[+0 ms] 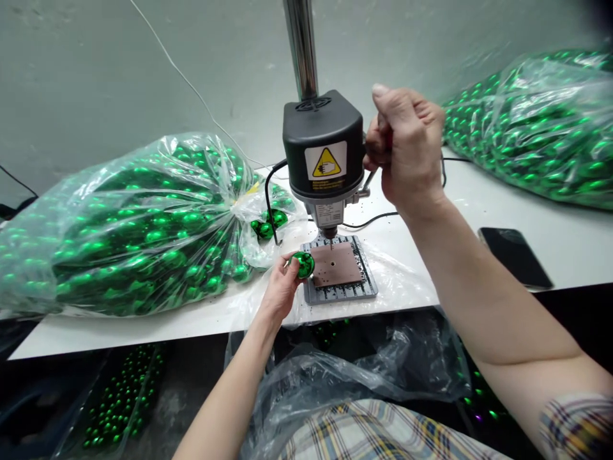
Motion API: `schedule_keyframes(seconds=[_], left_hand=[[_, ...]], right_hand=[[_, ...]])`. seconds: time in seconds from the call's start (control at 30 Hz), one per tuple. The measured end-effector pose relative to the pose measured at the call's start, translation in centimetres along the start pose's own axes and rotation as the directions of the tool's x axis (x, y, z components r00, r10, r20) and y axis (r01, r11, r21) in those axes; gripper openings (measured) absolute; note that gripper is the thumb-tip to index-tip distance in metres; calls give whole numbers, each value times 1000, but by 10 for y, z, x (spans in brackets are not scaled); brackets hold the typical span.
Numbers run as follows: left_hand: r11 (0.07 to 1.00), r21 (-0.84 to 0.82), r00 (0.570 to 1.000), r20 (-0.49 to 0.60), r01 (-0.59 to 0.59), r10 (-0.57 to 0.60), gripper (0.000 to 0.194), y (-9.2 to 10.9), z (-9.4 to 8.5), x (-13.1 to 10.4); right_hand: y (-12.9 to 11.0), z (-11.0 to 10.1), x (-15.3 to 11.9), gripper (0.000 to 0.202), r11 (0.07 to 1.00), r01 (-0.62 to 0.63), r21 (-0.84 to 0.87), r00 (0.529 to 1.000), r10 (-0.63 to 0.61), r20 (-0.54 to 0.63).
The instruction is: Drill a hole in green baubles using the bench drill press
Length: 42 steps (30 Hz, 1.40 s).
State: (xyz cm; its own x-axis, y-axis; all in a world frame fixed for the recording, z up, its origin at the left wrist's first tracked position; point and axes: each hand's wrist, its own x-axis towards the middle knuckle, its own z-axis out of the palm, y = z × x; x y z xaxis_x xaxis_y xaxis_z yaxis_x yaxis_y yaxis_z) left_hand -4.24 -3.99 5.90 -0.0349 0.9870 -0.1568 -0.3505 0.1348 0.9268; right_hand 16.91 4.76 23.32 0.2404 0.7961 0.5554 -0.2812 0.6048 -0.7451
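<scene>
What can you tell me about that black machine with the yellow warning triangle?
The black machine looks like a drill press: a boxy, plastic-looking housing, vented on top, with a warning label in front. A shiny metal column rises behind it. Below, a grey section carries a thin bit pointing down over a brown board on a slotted grey base. The right-hand grip encloses the end of its side lever. Whether it runs can't be told.

Grey-green wall; white table in front.

glare flecks the plastic bags on the brightly lit table.
</scene>
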Motion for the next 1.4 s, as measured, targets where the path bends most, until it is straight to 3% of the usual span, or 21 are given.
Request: schedule_keyframes(seconds=[0.1,0.23,0.37,0.57,0.7,0.97,1.13,1.23,1.4], left_hand=[[998,-9,997,29,70,-70,65,-1,0,5],[995,-38,995,3,96,-96,48,0,2,11],[998,9,998,22,64,-64,42,-5,1,19],[984,152,995,-7,-96,98,60,-23,5,35],[950,276,989,31,-147,144,63,-30,11,42],[785,571,970,111,-242,218,62,-34,21,47],[666,650,931,248,-365,268,57,-38,25,44],[682,616,918,290,-395,270,54,-44,26,42],[757,541,928,266,-367,259,58,-54,25,42]], right_hand=[[-1,1,-1,65,1000,1,24,1000,-1,-5],[-3,2,-2,66,999,2,35,1000,-2,-2],[-2,1,-1,67,1000,10,24,1000,-10,0],[-3,1,-1,68,1000,17,-12,1000,-17,-2],[-5,2,-2,66,1000,15,-16,1000,-15,-10],[-5,3,-2,69,1000,18,0,1000,-18,-3],[-5,3,-2,69,1000,13,-2,1000,-13,-10],[-6,3,-2,69,1000,19,-9,1000,-19,-1],[-6,4,-2,71,1000,17,-5,1000,-17,-10]])
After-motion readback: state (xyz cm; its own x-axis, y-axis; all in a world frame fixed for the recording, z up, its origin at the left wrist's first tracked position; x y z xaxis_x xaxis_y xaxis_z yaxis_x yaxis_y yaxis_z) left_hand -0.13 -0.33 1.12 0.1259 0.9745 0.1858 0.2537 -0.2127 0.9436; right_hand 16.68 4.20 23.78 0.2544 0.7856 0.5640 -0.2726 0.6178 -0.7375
